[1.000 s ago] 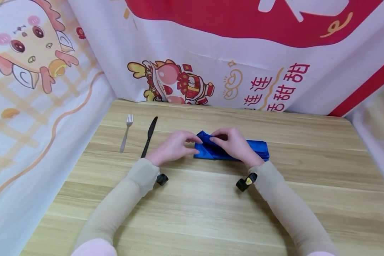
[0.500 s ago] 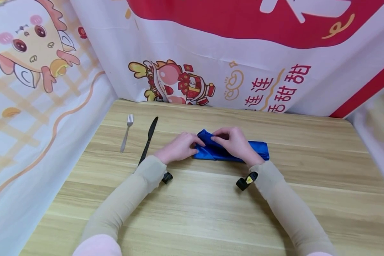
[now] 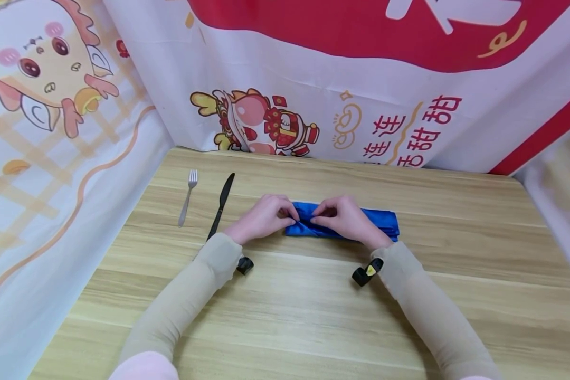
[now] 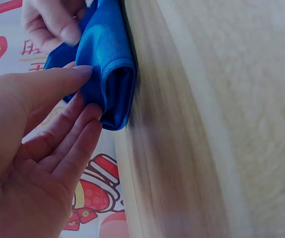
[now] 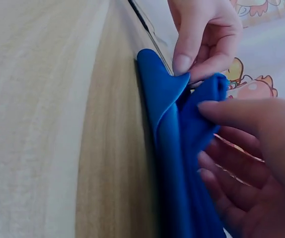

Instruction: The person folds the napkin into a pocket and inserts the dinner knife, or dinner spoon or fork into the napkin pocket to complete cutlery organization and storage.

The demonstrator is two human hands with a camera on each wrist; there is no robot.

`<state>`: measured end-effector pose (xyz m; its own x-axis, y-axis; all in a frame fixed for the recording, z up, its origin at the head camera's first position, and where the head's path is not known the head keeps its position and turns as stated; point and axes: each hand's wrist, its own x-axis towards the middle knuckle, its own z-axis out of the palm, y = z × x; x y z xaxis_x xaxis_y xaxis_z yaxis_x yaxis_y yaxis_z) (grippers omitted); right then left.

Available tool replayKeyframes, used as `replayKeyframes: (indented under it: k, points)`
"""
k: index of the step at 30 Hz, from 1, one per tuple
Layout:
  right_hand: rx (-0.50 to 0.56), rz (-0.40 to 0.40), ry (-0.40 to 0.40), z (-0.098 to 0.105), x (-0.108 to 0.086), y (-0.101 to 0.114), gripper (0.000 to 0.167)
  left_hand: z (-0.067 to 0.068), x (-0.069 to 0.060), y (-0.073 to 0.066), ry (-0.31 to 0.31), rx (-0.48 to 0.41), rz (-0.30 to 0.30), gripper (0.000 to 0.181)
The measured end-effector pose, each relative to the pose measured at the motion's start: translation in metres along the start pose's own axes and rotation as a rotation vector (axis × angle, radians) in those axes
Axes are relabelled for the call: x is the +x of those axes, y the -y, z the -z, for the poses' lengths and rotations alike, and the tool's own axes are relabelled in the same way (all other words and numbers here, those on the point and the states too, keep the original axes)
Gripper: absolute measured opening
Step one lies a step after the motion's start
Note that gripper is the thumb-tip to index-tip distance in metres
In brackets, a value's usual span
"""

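Observation:
A folded blue cloth [image 3: 382,220] lies lengthwise on the wooden table, under both hands. At its left end the left hand [image 3: 266,216] pinches the cloth between thumb and fingers; the right wrist view shows that hand's thumb and finger at a small pointed blue corner [image 5: 182,82]. The right hand [image 3: 347,217] pinches a raised fold of the cloth a little to the right. In the left wrist view the rolled, layered end of the cloth [image 4: 110,64] faces the left hand [image 4: 48,119]. Some fingertips are hidden behind the cloth.
A silver fork [image 3: 188,198] and a black knife [image 3: 223,198] lie on the table [image 3: 290,306] left of the cloth, the knife's lower end reaching the left sleeve. Printed curtains [image 3: 275,68] stand behind and at the sides.
The left hand has moved right onto the cloth's left end. The raised blue peak between the hands has come down, and the right hand has lowered slightly with it.

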<state>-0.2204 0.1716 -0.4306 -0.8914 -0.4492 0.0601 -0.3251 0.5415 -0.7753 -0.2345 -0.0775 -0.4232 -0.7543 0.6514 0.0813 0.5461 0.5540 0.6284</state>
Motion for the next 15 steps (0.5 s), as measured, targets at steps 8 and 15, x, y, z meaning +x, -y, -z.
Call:
replayKeyframes:
  k: [8, 15]
  points:
    - [-0.018, -0.062, 0.152, 0.001, 0.002, 0.001, 0.024, 0.006, -0.003, 0.001, -0.002, -0.047, -0.013, 0.002]
    - [-0.009, -0.196, 0.117, -0.003, 0.012, 0.004, 0.038, 0.010, -0.005, -0.001, 0.005, -0.093, -0.030, 0.005]
